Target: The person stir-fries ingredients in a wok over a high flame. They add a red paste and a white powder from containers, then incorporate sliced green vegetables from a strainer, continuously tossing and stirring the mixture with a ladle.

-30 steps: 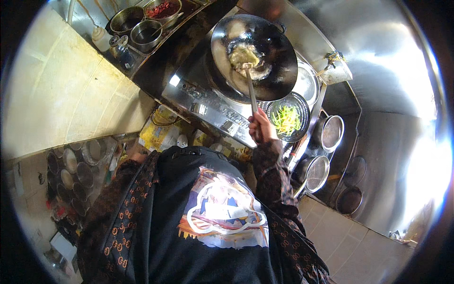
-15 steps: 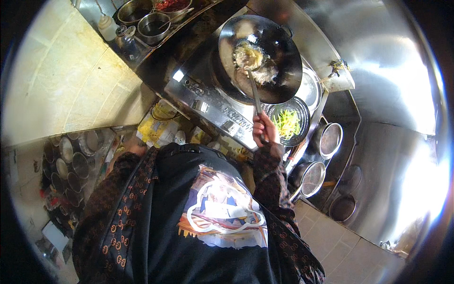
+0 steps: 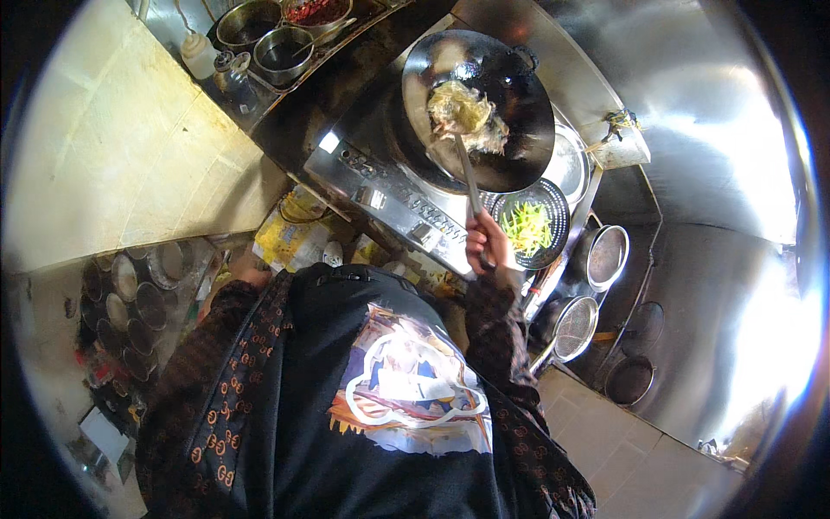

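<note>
My right hand grips the long metal handle of a spatula whose far end lies in the yellowish fried food inside a large black wok on the steel stove. A round strainer with green shredded vegetables sits just right of that hand. My left hand hangs low at my left side near a yellow packet; its fingers are mostly hidden, so what it holds is unclear.
Steel bowls with sauce and red chopped stuff and a white squeeze bottle stand on the back counter. Empty ladles and strainers hang at the right. Stacked metal tins sit low at the left. A steel wall curves around.
The view has shifted slightly, with the wok now nearer the upper middle. My right hand has kept hold of the spatula and pushed it a bit further under the food.
</note>
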`<state>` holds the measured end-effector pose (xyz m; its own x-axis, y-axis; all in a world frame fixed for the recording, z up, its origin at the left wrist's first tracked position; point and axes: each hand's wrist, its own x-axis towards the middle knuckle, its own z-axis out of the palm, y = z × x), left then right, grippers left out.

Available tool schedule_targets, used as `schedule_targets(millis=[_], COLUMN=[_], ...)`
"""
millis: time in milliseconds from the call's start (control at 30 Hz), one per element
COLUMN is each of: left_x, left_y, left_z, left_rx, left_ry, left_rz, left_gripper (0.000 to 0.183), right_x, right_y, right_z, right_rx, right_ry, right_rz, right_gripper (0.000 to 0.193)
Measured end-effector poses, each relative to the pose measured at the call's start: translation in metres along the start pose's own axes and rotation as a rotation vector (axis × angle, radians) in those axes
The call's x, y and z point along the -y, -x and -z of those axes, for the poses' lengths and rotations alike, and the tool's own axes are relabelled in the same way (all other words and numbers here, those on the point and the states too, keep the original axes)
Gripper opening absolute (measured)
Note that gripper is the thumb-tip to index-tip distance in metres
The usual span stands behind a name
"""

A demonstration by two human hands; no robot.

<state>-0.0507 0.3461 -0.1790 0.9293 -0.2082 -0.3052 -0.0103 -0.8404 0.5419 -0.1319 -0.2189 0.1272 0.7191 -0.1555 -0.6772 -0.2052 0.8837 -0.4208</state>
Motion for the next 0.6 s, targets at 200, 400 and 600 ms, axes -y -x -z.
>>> schedule_targets(millis=[200,400,600], left_x=[0.004,-0.002,-0.005], left_y=[-0.014,-0.016,-0.023], left_z=[-0.009,0.006,0.01], left_rx=[0.076,0.352,0.182], left_ry=[-0.041,-0.052,-0.037], left_rz=[0.261,0.355,0.153], left_gripper=[0.056,0.074,0.073], right_x=[0.054,-0.012,0.025], right_y=[0.063,-0.03,0.047], right_z=[0.009,-0.031,0.024], right_rx=[-0.393,-0.223,-0.211], right_ry=[0.774,0.651,0.835], right_rz=[0.235,0.317,0.227], right_gripper=[0.053,0.048,0.055])
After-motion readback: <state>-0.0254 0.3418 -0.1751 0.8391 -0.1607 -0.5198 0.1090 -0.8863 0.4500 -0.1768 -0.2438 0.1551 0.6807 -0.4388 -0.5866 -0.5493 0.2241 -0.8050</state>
